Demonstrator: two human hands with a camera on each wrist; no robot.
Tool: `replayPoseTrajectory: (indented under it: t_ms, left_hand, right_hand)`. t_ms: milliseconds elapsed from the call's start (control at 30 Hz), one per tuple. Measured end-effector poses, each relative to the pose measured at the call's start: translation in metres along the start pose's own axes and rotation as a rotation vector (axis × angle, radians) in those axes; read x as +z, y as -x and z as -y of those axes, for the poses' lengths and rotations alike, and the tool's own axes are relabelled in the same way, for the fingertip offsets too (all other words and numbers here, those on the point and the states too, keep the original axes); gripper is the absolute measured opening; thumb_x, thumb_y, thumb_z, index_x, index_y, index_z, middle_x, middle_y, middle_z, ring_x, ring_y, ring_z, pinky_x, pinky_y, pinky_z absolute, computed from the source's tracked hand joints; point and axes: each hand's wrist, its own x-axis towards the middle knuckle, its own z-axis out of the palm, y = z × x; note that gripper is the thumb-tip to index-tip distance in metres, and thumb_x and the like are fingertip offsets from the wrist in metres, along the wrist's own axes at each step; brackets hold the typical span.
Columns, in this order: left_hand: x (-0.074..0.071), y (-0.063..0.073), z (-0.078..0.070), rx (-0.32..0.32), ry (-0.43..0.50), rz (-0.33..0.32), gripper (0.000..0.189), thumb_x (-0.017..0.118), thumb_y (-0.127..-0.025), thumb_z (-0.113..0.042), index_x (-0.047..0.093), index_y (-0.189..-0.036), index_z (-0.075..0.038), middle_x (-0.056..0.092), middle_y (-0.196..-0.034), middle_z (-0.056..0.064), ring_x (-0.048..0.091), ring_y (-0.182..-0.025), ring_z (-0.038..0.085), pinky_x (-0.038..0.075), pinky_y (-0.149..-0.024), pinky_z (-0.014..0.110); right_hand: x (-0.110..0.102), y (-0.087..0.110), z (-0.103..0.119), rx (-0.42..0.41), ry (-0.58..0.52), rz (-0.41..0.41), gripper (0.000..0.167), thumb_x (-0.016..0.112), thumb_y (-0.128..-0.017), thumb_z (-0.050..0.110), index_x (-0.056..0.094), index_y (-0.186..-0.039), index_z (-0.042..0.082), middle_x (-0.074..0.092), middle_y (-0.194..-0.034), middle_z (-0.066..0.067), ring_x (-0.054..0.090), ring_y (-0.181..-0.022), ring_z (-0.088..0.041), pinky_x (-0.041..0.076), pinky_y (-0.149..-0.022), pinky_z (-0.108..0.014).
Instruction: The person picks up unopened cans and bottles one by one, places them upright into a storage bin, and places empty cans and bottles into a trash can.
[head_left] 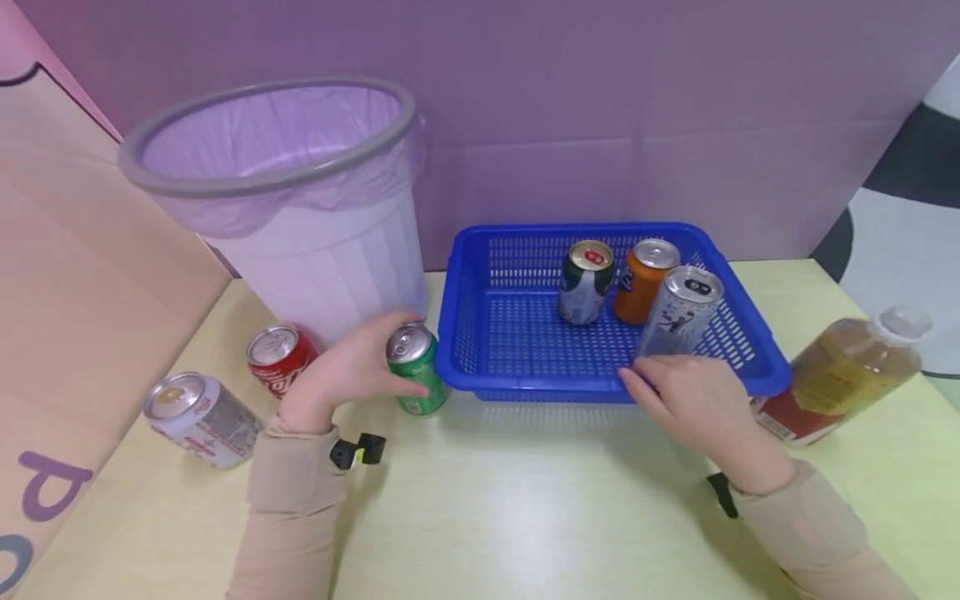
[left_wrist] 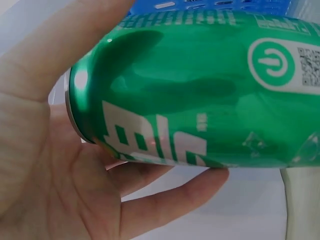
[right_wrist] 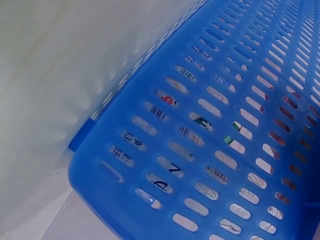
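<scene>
My left hand point(head_left: 348, 367) reaches round a green soda can point(head_left: 420, 375) that stands upright on the table, touching or nearly touching the basket's left end. The left wrist view shows the thumb on one side of the can and the fingers along the other. At the front right of the blue plastic basket point(head_left: 555, 386), my right hand point(head_left: 693, 404) holds the rim, its thumb outside. Its other fingertips are hidden. Just behind those fingers stands a tall silver can point(head_left: 678, 312), its lower part covered. The right wrist view shows the slotted basket wall point(right_wrist: 125, 170) but no fingers.
Inside the basket stand a dark green and silver can point(head_left: 587, 283) and an orange can point(head_left: 643, 283). A red can point(head_left: 281, 360) and a silver-white can point(head_left: 202, 421) are at the left. Behind them rises a lined waste bin point(head_left: 322, 258). A drink bottle point(head_left: 843, 375) leans by the basket's right.
</scene>
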Motion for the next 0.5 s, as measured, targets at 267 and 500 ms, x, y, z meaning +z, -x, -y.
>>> replayPoseTrajectory:
  t_ms: [267,500]
  left_hand:
    - [0.0021,-0.0016,-0.0005,-0.004,-0.041,-0.012,0.075,0.086,-0.063,-0.016,0.048,-0.126,0.000,0.062,-0.112,0.013,0.060,-0.102,0.028,0.048,-0.089,0.045]
    - [0.0027,-0.0021,-0.0026,-0.024,-0.079,-0.008,0.074,0.085,-0.065,-0.018,0.048,-0.126,-0.001,0.063,-0.110,0.011,0.060,-0.099,0.026,0.049,-0.087,0.043]
  right_hand:
    - [0.0011,0.0006,-0.0003,-0.006,0.000,-0.021,0.042,0.049,-0.095,0.035,0.039,-0.057,0.021,0.032,-0.050,0.011,0.030,-0.045,-0.004,0.022,-0.044,-0.022]
    - [0.0016,0.0003,-0.0008,-0.013,0.004,-0.035,0.041,0.051,-0.094,0.034,0.040,-0.057,0.021,0.033,-0.050,0.010,0.031,-0.044,-0.005,0.021,-0.044,-0.022]
